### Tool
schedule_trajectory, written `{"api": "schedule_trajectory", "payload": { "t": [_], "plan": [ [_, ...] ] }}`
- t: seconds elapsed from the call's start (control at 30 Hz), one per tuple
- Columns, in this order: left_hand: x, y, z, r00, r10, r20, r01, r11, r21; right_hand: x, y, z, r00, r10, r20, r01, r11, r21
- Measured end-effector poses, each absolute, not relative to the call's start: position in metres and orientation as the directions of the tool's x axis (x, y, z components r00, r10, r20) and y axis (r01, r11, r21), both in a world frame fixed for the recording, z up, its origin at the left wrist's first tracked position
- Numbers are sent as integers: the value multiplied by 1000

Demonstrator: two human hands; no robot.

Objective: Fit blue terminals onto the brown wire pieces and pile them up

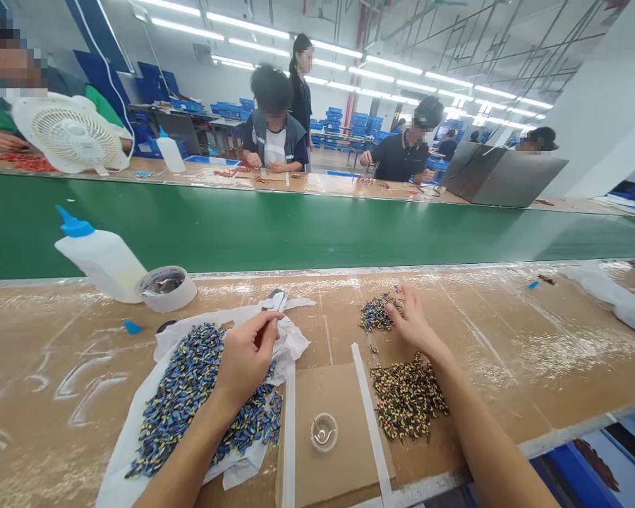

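My left hand (248,356) is closed in a pinch above the right side of a large pile of small blue, black and yellow pieces (183,384). What its fingertips hold, if anything, is too small to make out. Under that pile lies a crumpled white sheet (137,430). With fingers apart, my right hand (415,323) reaches over a smaller blue and yellow pile (375,314), partly covering it. Nearer to me, beside my right forearm, is a pile of dark and cream-yellow pieces (406,398). Between the piles, a small clear cup (324,432) sits on a taped cardboard sheet (333,395).
A white squeeze bottle (103,264) with a blue nozzle leans by a tape roll (168,289). Beyond the table runs a green belt (296,226). Several people work across it, near a white fan (74,134) and a grey metal box (500,173).
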State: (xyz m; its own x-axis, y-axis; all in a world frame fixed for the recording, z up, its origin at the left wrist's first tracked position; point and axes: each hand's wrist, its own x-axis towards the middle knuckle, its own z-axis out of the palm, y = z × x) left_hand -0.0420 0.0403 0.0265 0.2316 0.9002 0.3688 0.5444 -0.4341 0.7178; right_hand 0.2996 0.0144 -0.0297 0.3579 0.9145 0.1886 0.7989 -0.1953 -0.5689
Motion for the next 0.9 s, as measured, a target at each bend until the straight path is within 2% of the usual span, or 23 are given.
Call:
{"api": "schedule_trajectory", "payload": {
  "t": [0.1,0.2,0.47,0.77,0.9],
  "plan": [
    [-43,42,27,261,895,362,547,-446,708,287,18,-26,291,953,82,830,-209,-517],
    [-44,43,27,275,897,346,545,-441,713,269,19,-24,272,962,39,861,-225,-456],
    [-46,49,23,297,892,341,568,-452,687,258,33,-18,327,941,85,892,-278,-356],
    [-48,59,15,311,907,283,606,-419,676,276,77,-18,449,884,132,850,-377,-367],
    [-54,70,-8,245,901,357,619,-429,657,281,101,-13,413,896,163,871,-336,-357]
  ]
}}
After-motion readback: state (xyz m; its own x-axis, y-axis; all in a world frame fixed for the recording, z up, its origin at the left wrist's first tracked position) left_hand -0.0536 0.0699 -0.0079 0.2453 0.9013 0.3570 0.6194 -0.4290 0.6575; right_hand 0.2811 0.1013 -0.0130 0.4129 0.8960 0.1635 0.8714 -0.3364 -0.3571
